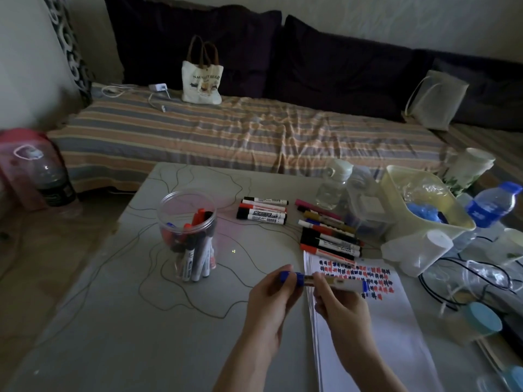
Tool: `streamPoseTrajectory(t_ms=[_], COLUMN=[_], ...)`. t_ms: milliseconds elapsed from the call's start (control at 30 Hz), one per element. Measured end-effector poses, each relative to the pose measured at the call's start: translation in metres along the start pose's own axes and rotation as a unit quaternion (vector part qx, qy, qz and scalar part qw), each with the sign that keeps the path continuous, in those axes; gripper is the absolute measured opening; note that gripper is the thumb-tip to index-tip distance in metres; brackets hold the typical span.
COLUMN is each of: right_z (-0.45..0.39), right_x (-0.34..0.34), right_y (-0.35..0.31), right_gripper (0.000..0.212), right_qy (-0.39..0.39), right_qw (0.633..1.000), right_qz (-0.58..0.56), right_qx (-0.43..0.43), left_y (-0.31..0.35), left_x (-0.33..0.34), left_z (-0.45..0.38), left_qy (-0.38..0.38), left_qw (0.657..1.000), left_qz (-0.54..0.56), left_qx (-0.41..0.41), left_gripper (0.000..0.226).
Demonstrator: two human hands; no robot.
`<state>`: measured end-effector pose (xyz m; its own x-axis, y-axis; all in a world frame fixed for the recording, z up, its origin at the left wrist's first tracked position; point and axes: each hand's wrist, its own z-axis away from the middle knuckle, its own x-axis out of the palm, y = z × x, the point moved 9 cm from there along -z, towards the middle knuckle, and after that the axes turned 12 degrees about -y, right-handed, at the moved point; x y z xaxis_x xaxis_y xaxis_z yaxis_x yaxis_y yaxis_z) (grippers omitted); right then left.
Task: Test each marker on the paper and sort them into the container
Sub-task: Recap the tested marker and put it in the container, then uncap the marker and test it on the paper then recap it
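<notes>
We see the right hand (341, 302) gripping the barrel of a white marker with blue ends (328, 281) above the left edge of the white paper covered in red and blue test marks (365, 304), while the left hand (268, 295) pinches its blue cap (285, 276), whether on or off we cannot tell. The clear round plastic jar (186, 219) of sorted markers stands on the grey surface (127, 321) to the left; loose markers (325, 230) lie beyond the paper, their labels too small to read.

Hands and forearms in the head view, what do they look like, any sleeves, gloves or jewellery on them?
Both are bare. The left hand and right hand wear no gloves, and no rings show in the dim light. Both forearms are uncovered as far as the bottom edge of the picture, so no sleeve is in view. No watch, bracelet or strap appears on either wrist. Nails look short and unpainted, though the lighting makes that uncertain.
</notes>
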<state>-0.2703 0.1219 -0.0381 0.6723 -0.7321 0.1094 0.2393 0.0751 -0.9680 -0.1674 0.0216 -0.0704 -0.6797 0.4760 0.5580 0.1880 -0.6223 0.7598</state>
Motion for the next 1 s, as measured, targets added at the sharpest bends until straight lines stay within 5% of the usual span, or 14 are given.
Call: streamPoseTrajectory(t_ms=[300,533,633,733,800,933,1000], right_z=[-0.007,-0.005,-0.01,-0.022,-0.039,-0.09,-0.115], right_x=[0.01,0.002,-0.017,-0.005,-0.007,-0.049,-0.064], right_y=[-0.01,-0.009,-0.021,-0.029,-0.03,-0.065,-0.068], right_gripper=[0.026,0.037,0.019,0.008,0.006,0.015,0.024], right_qy=[-0.033,-0.138,-0.139,-0.201,-0.196,-0.001,0.06], right_qw=[0.999,0.979,0.979,0.889,0.853,0.834,0.81], right_qz=[-0.013,-0.092,0.127,0.412,0.483,0.537,0.572], right_qx=[0.014,0.119,0.076,0.015,-0.028,-0.129,-0.113], left_y=[0.012,0.023,0.021,0.019,0.017,0.03,0.034], left_x=[0.002,-0.002,-0.002,0.006,0.0,-0.025,-0.037], left_z=[-0.002,-0.01,-0.014,-0.018,-0.023,-0.027,-0.03], left_qy=[-0.006,-0.026,-0.035,-0.066,-0.057,0.052,0.086], left_qw=[0.998,0.998,0.995,0.979,0.939,0.747,0.713], left_qz=[-0.042,0.006,-0.074,-0.186,-0.331,-0.651,-0.689], left_qx=[0.047,0.054,0.052,0.059,0.075,0.127,0.102], left_gripper=[0.015,0.031,0.034,0.036,0.046,0.048,0.046])
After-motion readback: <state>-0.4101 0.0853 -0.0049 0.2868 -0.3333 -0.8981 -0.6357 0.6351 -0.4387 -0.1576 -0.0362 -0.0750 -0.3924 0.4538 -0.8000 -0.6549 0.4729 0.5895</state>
